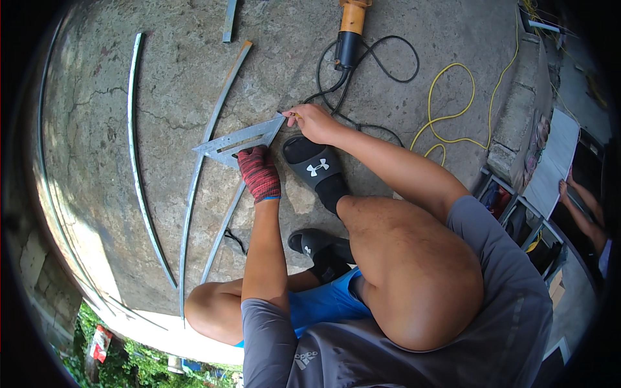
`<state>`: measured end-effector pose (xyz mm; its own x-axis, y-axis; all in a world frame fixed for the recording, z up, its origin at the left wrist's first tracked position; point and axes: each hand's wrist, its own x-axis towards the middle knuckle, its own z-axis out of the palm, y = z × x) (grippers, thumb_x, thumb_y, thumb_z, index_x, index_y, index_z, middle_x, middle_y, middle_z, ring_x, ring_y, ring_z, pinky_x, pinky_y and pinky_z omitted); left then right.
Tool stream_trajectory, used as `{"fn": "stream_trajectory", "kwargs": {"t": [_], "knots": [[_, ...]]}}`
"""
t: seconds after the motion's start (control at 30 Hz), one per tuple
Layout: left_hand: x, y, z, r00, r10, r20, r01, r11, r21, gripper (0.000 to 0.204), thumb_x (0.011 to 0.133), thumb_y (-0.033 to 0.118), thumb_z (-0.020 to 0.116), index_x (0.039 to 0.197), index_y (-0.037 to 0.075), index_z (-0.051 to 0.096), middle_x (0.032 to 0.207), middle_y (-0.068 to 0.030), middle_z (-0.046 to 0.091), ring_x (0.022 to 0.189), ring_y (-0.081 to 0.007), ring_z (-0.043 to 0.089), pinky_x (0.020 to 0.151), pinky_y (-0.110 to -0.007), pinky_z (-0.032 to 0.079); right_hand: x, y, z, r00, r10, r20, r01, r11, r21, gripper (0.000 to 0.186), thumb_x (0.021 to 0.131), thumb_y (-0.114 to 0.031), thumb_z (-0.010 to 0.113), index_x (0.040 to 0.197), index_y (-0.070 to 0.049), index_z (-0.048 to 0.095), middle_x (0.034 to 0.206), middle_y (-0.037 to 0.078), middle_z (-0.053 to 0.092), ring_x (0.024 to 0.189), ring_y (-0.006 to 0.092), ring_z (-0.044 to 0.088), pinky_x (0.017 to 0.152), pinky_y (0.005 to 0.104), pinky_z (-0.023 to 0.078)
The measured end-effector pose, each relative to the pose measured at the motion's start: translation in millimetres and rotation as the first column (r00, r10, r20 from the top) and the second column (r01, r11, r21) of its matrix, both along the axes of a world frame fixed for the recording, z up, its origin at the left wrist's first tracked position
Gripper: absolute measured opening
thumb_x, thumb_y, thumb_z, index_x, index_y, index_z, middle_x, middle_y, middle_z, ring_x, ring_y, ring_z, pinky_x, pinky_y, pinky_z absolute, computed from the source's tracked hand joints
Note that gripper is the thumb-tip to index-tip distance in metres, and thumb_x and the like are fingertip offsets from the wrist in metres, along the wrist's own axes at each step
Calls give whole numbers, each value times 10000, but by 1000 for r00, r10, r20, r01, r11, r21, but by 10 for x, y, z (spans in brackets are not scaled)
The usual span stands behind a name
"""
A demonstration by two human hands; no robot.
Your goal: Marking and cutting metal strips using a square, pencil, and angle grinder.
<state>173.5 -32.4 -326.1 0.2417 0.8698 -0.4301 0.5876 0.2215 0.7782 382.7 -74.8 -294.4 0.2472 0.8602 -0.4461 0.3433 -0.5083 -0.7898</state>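
My left hand (pixel 260 173), in a red and black knit glove, grips a grey metal triangular speed square (pixel 223 143) by its slotted body. The square's left corner lies across a long metal strip (pixel 193 187) on the concrete. Another metal strip (pixel 223 233) runs down from under the square and the gloved hand. At the square's upper right corner, my bare right hand (pixel 315 123) is closed in a pinch around a thin yellow pencil-like stick (pixel 297 116), mostly hidden by the fingers.
A metal strip (pixel 134 129) lies farther left, another piece (pixel 229 21) at the top. An orange and black power tool (pixel 351 29) trails a black cord (pixel 414 71). A yellow cord (pixel 431 123) loops right. Far right, another person's hands (pixel 568 187) touch a pale panel (pixel 553 158).
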Motion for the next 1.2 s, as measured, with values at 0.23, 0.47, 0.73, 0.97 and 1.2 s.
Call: {"fn": "stream_trajectory", "kwargs": {"t": [0.23, 0.47, 0.73, 0.97, 1.2], "knots": [[130, -3, 256, 905, -257, -338, 348, 905, 244, 70, 839, 59, 700, 890, 34, 660, 937, -166, 621, 865, -323, 603, 782, -388, 487, 52, -77, -28, 1000, -4, 5, 4, 1000, -5, 322, 873, 20, 452, 1090, 26, 690, 963, 164, 726, 935, 359, 682, 863, 408, 527], [109, 54, 357, 846, -332, -418, 446, 869, 214, 147, 806, 68, 702, 952, 55, 692, 964, -194, 615, 942, -390, 588, 814, -469, 485, 194, 43, 66, 997, 47, -59, -53, 993, -103, 292, 991, -142, 466, 1135, -3, 678, 1056, 124, 719, 948, 297, 663, 883, 352, 494], [209, 132, 496, 781, -384, -493, 501, 856, 127, 429, 835, 76, 710, 1241, 210, 669, 923, -160, 565, 873, -352, 590, 798, -431, 497, 545, 169, 283, 988, -154, 33, 151, 985, 78, 597, 1062, -476, 301, 1060, -27, 694, 792, 108, 660, 814, 235, 650, 828, 353, 499], [250, 145, 485, 713, -458, -531, 555, 832, 28, 484, 870, 53, 663, 1304, 269, 650, 927, -162, 555, 881, -337, 585, 804, -411, 494, 476, 181, 260, 955, -244, -171, 241, 970, -41, 337, 1011, -318, 541, 1012, -7, 671, 804, 109, 705, 680, 167, 667, 648, 324, 514], [178, 143, 415, 753, -426, -502, 522, 850, 61, 430, 885, 51, 638, 1267, 245, 672, 971, -174, 582, 917, -337, 608, 808, -403, 502, 318, 179, 296, 997, -42, -61, 43, 999, 11, 199, 957, -195, 639, 1042, -16, 656, 860, 110, 711, 770, 171, 673, 707, 325, 513]]}}
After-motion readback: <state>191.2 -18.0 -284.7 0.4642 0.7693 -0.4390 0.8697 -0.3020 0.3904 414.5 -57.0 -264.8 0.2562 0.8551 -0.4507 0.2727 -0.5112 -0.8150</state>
